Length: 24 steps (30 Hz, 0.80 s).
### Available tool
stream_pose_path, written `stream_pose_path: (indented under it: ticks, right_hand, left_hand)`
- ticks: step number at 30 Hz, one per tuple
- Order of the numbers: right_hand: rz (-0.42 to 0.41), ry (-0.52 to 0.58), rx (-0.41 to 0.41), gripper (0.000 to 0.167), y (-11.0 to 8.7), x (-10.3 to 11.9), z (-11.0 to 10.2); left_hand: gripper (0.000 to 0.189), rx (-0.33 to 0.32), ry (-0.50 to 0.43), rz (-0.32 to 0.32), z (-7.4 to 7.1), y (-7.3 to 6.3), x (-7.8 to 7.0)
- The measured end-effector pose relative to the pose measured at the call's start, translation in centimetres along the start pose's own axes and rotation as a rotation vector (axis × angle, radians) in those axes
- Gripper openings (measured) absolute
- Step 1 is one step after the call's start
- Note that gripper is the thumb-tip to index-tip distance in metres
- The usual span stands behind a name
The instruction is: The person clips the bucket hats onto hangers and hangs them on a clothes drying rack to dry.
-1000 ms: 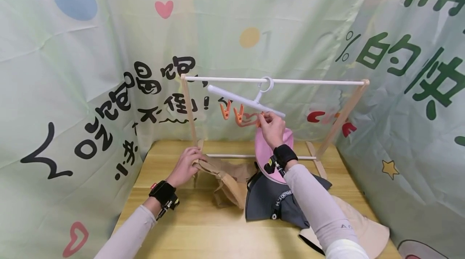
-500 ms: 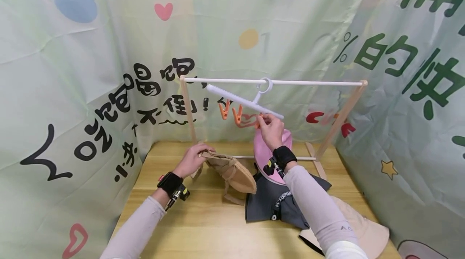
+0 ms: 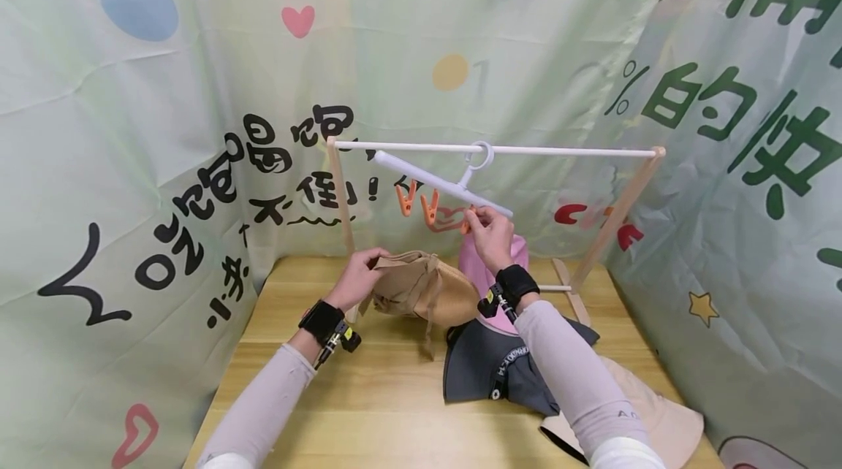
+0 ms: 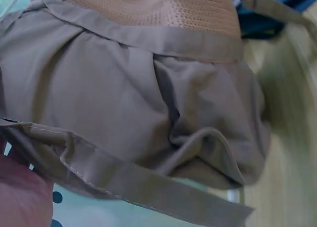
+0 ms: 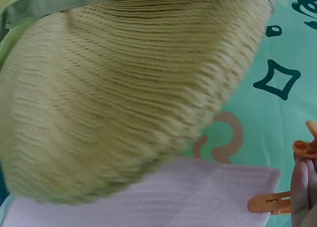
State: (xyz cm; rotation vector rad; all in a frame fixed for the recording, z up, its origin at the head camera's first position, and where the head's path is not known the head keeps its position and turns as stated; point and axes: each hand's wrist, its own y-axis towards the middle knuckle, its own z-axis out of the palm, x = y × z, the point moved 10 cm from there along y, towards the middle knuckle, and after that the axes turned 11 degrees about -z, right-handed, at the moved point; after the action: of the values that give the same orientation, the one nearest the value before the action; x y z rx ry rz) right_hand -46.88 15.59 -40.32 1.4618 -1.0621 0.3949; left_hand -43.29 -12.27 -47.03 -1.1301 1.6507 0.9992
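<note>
My left hand grips a tan sun hat by its cloth edge, above the table's left side. Its woven part looms large in the right wrist view, and its cloth with a loose strap fills the left wrist view. My right hand pinches an orange clip under the low end of a tilted lavender hanger. Below that hand is a pink hat; in the right wrist view an orange clip bites its edge. Two more clips hang further left.
The hanger's ring loops over the white rod of a wooden rack. A dark grey hat and a beige hat lie on the wooden table. Printed curtains enclose the back and sides.
My left hand has raised the tan hat up and to the right, turning its woven part towards the right hand. The right hand stays at the orange clip.
</note>
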Motion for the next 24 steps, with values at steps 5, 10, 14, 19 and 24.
stream_pose_path:
  ticks: [5, 10, 14, 19, 24]
  right_hand:
    - [-0.005, 0.051, 0.008, 0.016, 0.2, -0.1, 0.1]
    - [0.025, 0.092, 0.014, 0.015, 0.1, -0.2, 0.2]
    - [0.052, 0.155, 0.025, 0.015, 0.0, -0.1, 0.3]
    - [0.077, 0.177, 0.036, 0.019, -0.1, -0.1, 0.5]
    - [0.103, 0.147, 0.024, 0.021, -0.2, -0.2, 0.6]
  left_hand:
    - [0.009, -0.014, -0.025, 0.008, 0.2, 1.2, -0.7]
    - [0.010, 0.006, -0.033, -0.018, 0.9, 2.1, -1.1]
    - [0.017, 0.014, -0.032, -0.040, 1.5, 2.9, -1.2]
    - [0.019, 0.018, -0.021, -0.059, 2.1, 3.9, -1.2]
    - [0.028, 0.021, -0.056, -0.082, 2.7, 4.8, -1.2]
